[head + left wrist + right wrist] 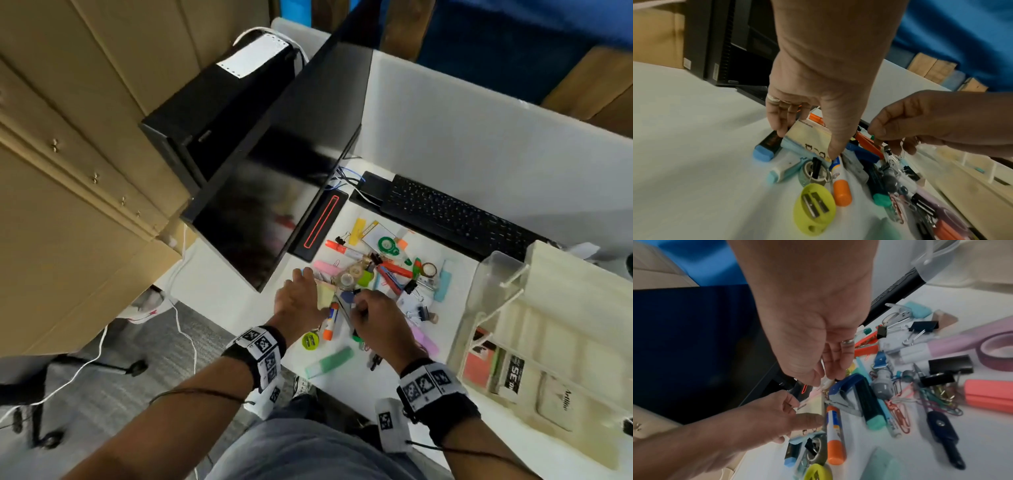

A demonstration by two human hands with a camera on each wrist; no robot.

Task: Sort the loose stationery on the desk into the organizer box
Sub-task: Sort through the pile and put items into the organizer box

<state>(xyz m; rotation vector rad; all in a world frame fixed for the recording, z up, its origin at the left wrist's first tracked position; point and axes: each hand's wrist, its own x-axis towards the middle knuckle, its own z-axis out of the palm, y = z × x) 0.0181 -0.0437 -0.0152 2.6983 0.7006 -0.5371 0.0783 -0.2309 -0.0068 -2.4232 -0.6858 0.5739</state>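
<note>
A black monitor (274, 192) stands on the white desk (219, 274), with a black computer case (219, 113) behind it. A black keyboard (455, 216) lies near the white partition (479, 137). Beige cabinets (68, 171) stand at the left

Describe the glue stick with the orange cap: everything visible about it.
The glue stick is a white plastic tube with a blue and yellow label and an orange cap. It lies flat on the white desk at the near edge of the stationery pile, cap toward the person. The pad of sticky notes that the left hand grips lies right alongside it; the thumb comes down close to its label end.
</note>
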